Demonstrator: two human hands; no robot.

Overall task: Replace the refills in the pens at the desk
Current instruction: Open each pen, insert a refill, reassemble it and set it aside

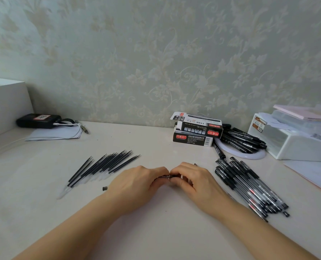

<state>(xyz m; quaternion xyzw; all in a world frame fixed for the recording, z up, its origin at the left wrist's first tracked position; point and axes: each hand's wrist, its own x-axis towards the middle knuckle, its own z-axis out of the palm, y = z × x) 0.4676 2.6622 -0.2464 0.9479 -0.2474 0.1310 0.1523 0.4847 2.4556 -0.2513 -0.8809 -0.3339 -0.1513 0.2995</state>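
Pale desk (156,231), floral wallpaper (156,53) behind; refills (101,167) L, pens (249,186) R.

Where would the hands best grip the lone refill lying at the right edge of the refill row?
Probably at the dark mid-shaft of that refill, pinched from above. It lies flat and slanted on the desk, slightly apart from the other refills, so its right side is free. Both hands, left hand and right hand, hold a pen.

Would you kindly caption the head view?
Both hands, left and right, grip one pen between loose refills and heaped pens.
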